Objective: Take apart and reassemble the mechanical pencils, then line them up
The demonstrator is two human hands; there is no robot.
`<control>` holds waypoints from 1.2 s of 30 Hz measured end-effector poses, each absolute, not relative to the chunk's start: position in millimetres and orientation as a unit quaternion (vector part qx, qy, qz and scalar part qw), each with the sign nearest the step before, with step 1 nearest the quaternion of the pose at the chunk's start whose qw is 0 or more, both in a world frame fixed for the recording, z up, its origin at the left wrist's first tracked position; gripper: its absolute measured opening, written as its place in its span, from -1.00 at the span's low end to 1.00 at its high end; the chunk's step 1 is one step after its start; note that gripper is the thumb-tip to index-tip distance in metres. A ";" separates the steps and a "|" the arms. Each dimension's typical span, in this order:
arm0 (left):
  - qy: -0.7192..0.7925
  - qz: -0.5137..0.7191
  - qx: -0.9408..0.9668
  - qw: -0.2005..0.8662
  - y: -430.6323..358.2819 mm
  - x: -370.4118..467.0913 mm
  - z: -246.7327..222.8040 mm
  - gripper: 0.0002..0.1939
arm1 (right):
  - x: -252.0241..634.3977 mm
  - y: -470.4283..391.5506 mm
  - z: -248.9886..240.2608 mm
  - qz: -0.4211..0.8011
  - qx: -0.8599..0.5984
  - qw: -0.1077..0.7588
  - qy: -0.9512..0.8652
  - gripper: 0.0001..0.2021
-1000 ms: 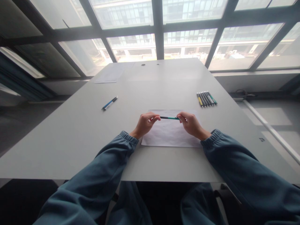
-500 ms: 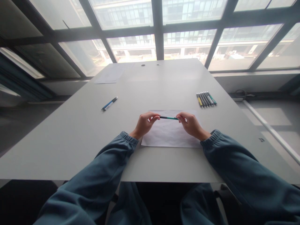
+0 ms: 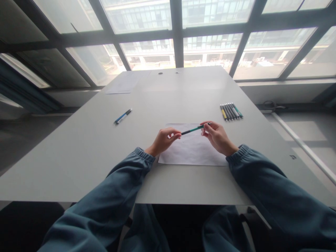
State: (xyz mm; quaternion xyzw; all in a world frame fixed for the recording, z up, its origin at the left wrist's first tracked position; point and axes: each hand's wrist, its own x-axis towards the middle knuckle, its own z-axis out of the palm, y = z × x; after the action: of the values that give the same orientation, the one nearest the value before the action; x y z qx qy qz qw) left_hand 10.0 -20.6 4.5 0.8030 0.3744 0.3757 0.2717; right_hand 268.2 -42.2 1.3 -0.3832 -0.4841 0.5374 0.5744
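1. A white counter point(image 3: 78, 157) fills the middle.
2. On it lies a sheet of paper point(image 3: 193, 152).
3. The left hand point(image 3: 162, 140) pinches the dark end of a green pen point(image 3: 193, 130) between closed fingers; the right hand point(image 3: 218, 138) has its fingers curled round the green end.
4. A row of pens point(image 3: 231, 111) lies to the right.
5. The green pen slants over the paper.

I see a slim pen point(image 3: 194, 129), green-barrelled with a dark section toward its left end, pinched there by the left fingers point(image 3: 172, 131) and near its right end by the right fingers point(image 3: 209, 129). It slants over the white paper point(image 3: 193, 152), right end higher or farther; I can't tell which.
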 end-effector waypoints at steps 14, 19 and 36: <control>0.413 0.381 0.779 0.280 -17.0 6.9 0.9 -0.40 | 291.2 -38.4 21.2 0.620 -0.305 0.616 -0.378 -0.53; 0.436 0.399 0.758 0.278 -17.5 7.2 3.2 -0.37 | 295.4 -41.3 21.6 0.635 -0.291 0.612 -0.371 -0.46; 0.437 0.399 0.756 0.278 -15.6 6.5 0.4 -0.41 | 294.6 -37.5 17.9 0.662 -0.313 0.600 -0.322 -0.73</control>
State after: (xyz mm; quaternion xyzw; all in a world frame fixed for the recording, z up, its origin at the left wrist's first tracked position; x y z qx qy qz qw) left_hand 6.5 -15.6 0.4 0.7564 0.4368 0.3995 0.2783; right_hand 294.6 -37.5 17.9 -0.3134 -0.3219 0.6621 0.5998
